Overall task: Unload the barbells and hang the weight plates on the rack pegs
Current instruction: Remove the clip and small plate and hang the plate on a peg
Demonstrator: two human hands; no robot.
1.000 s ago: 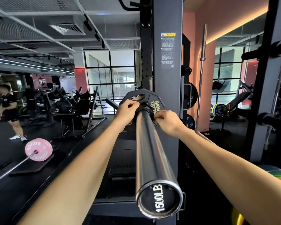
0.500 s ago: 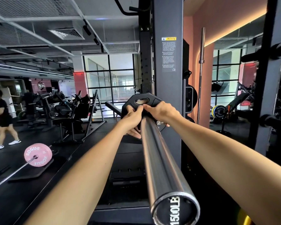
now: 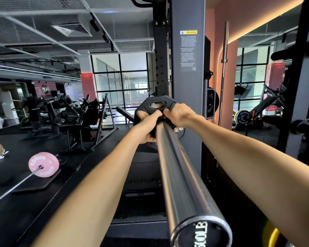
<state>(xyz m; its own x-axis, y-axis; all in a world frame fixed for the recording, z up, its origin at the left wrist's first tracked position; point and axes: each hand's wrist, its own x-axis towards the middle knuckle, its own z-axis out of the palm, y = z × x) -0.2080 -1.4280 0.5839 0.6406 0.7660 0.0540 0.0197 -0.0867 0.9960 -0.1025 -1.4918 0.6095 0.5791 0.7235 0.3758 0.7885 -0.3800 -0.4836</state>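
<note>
Sleeve end: the barbell sleeve fills the near view, its capped end closest to the camera, its long axis running straight away toward the rack.
Hands: both are at the far end of that sleeve, left hand and right hand side by side, about equally near.
Fingers: curled, and gripping the black weight plate at its lower rim; thumbs look hooked over the front face, though the exact hold is hard to read.
Plate position: threaded on the sleeve, upright, just beyond the fingers, beside the rack upright.
Key relation: the plate's way off lies along the sleeve, back toward the camera.
Beyond: a stored plate hangs on the rack's side.
</note>
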